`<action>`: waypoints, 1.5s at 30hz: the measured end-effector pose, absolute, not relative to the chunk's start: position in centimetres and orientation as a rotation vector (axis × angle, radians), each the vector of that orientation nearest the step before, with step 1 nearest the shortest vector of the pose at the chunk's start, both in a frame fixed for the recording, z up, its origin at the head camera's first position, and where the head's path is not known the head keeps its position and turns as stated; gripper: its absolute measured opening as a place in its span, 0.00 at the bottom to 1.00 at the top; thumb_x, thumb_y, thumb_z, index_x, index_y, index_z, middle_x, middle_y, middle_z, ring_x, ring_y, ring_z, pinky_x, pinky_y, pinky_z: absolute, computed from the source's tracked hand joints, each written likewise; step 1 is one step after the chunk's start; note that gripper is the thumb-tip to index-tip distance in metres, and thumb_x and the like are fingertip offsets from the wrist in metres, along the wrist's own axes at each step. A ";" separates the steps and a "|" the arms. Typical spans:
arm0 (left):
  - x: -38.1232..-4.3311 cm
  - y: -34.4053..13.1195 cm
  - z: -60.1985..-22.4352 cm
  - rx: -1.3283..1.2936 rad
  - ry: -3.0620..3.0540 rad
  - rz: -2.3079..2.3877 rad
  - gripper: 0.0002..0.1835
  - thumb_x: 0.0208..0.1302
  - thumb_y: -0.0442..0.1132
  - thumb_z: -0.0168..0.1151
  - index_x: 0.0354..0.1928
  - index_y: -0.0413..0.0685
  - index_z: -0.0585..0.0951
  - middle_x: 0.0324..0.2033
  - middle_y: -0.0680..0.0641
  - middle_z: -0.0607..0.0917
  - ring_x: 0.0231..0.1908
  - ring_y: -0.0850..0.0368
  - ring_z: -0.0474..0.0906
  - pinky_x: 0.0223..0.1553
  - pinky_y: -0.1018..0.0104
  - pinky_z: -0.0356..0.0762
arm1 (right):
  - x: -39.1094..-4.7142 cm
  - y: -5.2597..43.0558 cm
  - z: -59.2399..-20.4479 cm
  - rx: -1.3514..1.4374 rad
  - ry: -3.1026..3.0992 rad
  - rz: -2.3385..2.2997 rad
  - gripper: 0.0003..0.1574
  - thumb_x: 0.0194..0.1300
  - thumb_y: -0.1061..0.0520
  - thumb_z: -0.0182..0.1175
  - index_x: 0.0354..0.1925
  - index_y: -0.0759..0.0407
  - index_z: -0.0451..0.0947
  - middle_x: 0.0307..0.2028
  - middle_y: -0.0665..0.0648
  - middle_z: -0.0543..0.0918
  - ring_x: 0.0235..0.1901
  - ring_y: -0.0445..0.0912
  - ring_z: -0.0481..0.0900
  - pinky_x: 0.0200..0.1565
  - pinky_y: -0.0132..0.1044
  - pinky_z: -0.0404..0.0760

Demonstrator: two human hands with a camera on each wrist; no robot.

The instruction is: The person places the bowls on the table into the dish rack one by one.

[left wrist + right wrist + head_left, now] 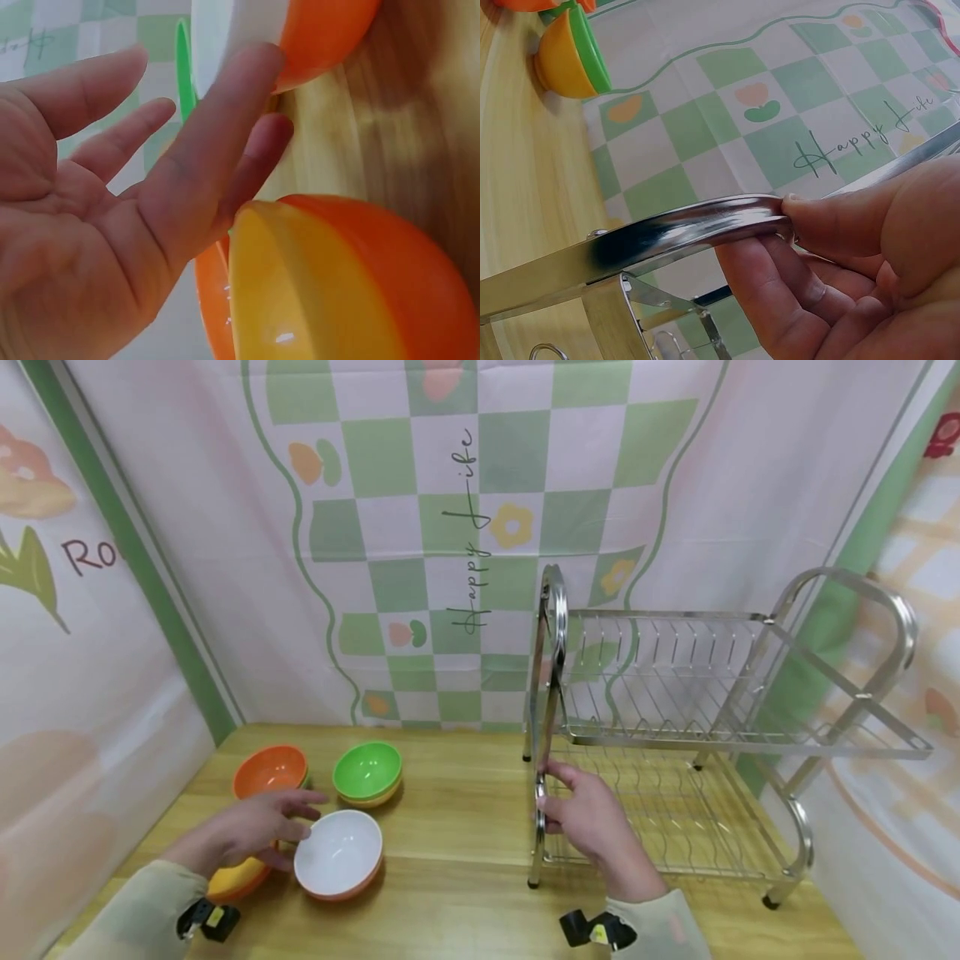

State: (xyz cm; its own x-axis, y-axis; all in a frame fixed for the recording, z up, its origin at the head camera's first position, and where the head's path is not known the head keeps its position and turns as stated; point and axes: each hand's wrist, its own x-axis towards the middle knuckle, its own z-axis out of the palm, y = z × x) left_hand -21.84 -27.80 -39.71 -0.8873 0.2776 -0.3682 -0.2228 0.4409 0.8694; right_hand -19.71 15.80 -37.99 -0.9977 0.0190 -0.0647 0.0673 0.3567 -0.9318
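My left hand (255, 827) hovers among the bowls at the table's left, fingers spread and nothing in its grasp. Its fingertips come right at the rim of the white bowl (339, 852), whose outside is orange. Under that wrist sits a yellow bowl (319, 300) with an orange outer side, partly hidden by the arm in the head view. Behind the hand stands an orange bowl (270, 768), and to its right a green bowl (367, 768), yellow outside. With thumb and fingers, my right hand (588, 814) pinches the left leg frame of the metal dish rack (637, 743).
The two-tier rack fills the right side of the wooden table (450, 827), standing on legs with black feet. A patterned cloth (510, 452) hangs behind the table, with further cloth panels at both sides. Black cameras are strapped to both wrists.
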 end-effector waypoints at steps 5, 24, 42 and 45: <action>-21.7 -27.3 -40.0 0.083 2.256 1.423 0.31 0.61 0.23 0.61 0.68 0.35 0.70 0.56 0.32 0.75 0.41 0.43 0.80 0.33 0.47 0.86 | -19.7 15.8 -38.0 0.082 2.556 -1.753 0.38 0.66 0.68 0.61 0.72 0.55 0.66 0.66 0.70 0.67 0.30 0.49 0.83 0.35 0.41 0.87; -22.0 -25.9 -41.4 -0.018 2.422 1.329 0.31 0.52 0.17 0.60 0.61 0.39 0.79 0.43 0.39 0.76 0.25 0.44 0.79 0.25 0.54 0.85 | -19.7 15.8 -38.1 0.086 2.570 -1.741 0.37 0.67 0.67 0.61 0.72 0.55 0.67 0.61 0.69 0.73 0.30 0.48 0.83 0.35 0.40 0.87; -22.0 -25.8 -41.0 -0.044 2.440 1.399 0.31 0.53 0.15 0.57 0.61 0.35 0.78 0.59 0.33 0.76 0.30 0.46 0.80 0.25 0.51 0.85 | -19.7 15.8 -38.1 0.102 2.576 -1.745 0.36 0.67 0.67 0.61 0.71 0.55 0.68 0.58 0.68 0.75 0.30 0.48 0.83 0.35 0.40 0.87; -22.1 -26.0 -40.9 -0.048 2.425 1.422 0.31 0.53 0.15 0.57 0.62 0.36 0.77 0.59 0.34 0.76 0.31 0.46 0.80 0.26 0.50 0.85 | -19.7 15.8 -38.1 0.103 2.567 -1.750 0.36 0.67 0.67 0.61 0.71 0.55 0.68 0.57 0.67 0.76 0.30 0.48 0.83 0.35 0.41 0.87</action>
